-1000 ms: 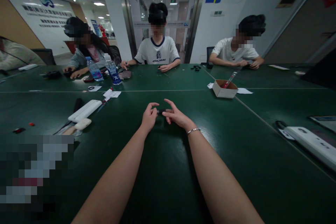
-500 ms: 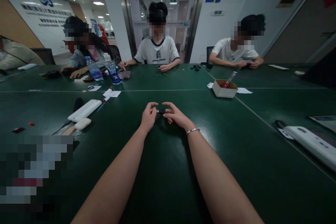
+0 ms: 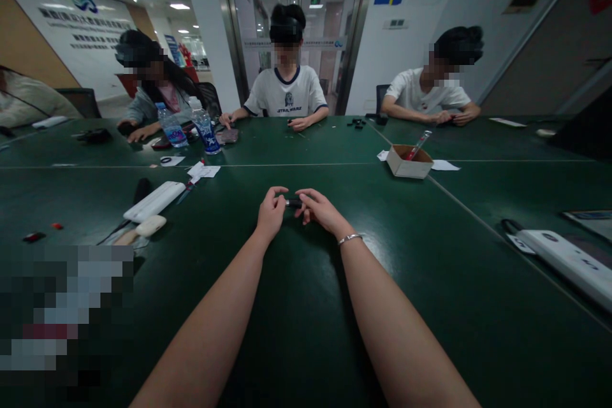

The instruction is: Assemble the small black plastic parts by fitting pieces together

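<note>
My left hand (image 3: 271, 213) pinches the silvery end of a small black stick-shaped object (image 3: 293, 203) between thumb and fingers, its index finger arched above. My right hand (image 3: 321, 209), with a silver bracelet at the wrist, has its thumb and fingers closed round the object's other end. The thing lies level between both hands, just over the dark green table (image 3: 296, 306). Its right end is covered by my fingers, and its exact kind is too small to make out.
An open cardboard box (image 3: 408, 167) with a tube in it stands ahead to the right. White power strips (image 3: 153, 201) lie on both sides. Two bottles (image 3: 205, 131) stand at the far left. Several people sit across the table.
My right thumb and index finger have drawn closer together at the black object's right end. My left hand stays almost where it was.
</note>
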The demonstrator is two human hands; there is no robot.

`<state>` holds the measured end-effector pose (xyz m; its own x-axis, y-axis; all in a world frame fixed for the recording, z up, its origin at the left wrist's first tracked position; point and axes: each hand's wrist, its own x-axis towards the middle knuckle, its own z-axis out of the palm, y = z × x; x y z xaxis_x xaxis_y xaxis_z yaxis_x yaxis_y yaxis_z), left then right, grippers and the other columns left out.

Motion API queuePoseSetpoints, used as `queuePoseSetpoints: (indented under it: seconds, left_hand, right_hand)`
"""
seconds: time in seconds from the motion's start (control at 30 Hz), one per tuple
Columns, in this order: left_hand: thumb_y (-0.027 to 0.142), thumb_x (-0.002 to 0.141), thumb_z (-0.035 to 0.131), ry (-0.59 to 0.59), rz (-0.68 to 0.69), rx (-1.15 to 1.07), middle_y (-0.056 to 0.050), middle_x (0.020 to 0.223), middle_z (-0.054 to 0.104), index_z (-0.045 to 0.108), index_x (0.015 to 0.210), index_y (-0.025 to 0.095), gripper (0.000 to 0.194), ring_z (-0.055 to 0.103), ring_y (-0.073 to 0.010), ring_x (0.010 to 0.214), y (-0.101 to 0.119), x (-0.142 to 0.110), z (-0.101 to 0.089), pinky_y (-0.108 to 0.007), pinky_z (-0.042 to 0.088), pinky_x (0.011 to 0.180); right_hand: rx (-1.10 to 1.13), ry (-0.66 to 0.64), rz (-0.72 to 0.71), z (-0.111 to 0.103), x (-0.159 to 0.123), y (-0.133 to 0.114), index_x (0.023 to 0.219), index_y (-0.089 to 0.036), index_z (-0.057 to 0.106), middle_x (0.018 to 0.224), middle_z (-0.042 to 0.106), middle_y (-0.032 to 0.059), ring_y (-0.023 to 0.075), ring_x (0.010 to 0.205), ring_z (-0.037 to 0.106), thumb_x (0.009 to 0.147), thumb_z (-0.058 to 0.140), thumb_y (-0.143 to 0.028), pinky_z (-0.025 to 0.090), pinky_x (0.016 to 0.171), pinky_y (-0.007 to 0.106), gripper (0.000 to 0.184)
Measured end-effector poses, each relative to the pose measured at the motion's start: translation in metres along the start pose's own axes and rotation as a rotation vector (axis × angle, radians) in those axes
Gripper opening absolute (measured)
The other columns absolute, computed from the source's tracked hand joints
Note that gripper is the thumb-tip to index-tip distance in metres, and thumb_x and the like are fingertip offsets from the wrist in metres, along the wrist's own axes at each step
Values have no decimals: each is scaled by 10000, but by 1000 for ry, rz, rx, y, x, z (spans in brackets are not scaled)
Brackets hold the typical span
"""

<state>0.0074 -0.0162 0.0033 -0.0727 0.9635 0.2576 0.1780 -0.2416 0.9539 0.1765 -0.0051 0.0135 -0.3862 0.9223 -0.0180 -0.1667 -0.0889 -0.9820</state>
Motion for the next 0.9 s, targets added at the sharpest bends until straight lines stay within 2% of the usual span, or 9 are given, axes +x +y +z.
queuePoseSetpoints:
  seconds: [0.13,0.23,0.3,0.43,0.6,0.63,0.7,0.77,0.9]
  left_hand:
    - [257,887,463,15,-1,-3,61,566,449,578,1063,199,218,389,-95,468,-1,0,0,-214,283,490]
    - [260,890,460,3,-6,-3,58,566,453,576,1062,198,216,401,-96,473,-1,0,0,-215,289,495]
    - [265,889,465,-3,-13,0,57,567,454,575,1061,197,215,421,-100,482,-1,0,0,-215,295,498]
    - [266,889,460,11,-22,9,59,564,443,571,1054,202,209,408,-101,474,0,0,0,-217,287,486]
    - [291,889,466,15,-27,32,56,580,462,577,1051,213,212,433,-105,488,0,-1,-1,-217,305,491]
    - [291,888,467,21,-27,33,56,580,463,579,1050,214,212,433,-105,488,-1,0,-1,-217,307,492]
    - [284,886,466,33,-26,28,59,572,458,580,1048,213,211,427,-104,483,-2,0,-1,-216,309,494]
    - [277,885,464,38,-26,23,60,567,452,581,1045,211,209,423,-103,477,-2,0,-1,-216,311,493]
    - [276,886,463,22,-22,25,54,576,468,584,1039,204,208,431,-103,480,-1,0,-1,-215,306,484]
  right_hand:
    - [48,-40,-52,-1,-1,0,1184,-261,447,845,632,-54,63,518,586,714,757,-209,563,606,247,565]
    - [13,-49,-6,-1,0,1,1170,-236,469,757,623,-46,72,478,564,823,667,-328,543,547,238,410]
    - [-16,-71,-1,-1,0,1,1143,-216,505,746,624,-36,65,458,541,840,646,-332,526,516,225,354]
    - [38,-102,-55,-1,-1,-1,1226,-255,486,873,632,-38,63,553,598,714,761,-195,562,618,233,584]
    - [-23,-67,-10,0,0,-1,1161,-195,517,695,621,-36,75,447,526,859,632,-337,529,514,237,353]
    - [-20,-68,-25,0,-1,-1,1164,-204,518,743,636,-33,68,456,527,828,666,-303,533,522,236,380]
    - [19,-66,-60,0,-1,-1,1232,-258,481,877,647,-36,60,521,571,724,750,-198,563,593,241,577]
    - [55,-49,-60,-1,-2,-1,1288,-297,433,910,638,-44,64,557,599,696,770,-177,580,646,260,692]
    - [16,-53,-1,-2,-1,0,1172,-208,535,732,625,-39,71,475,548,817,675,-305,564,581,264,394]
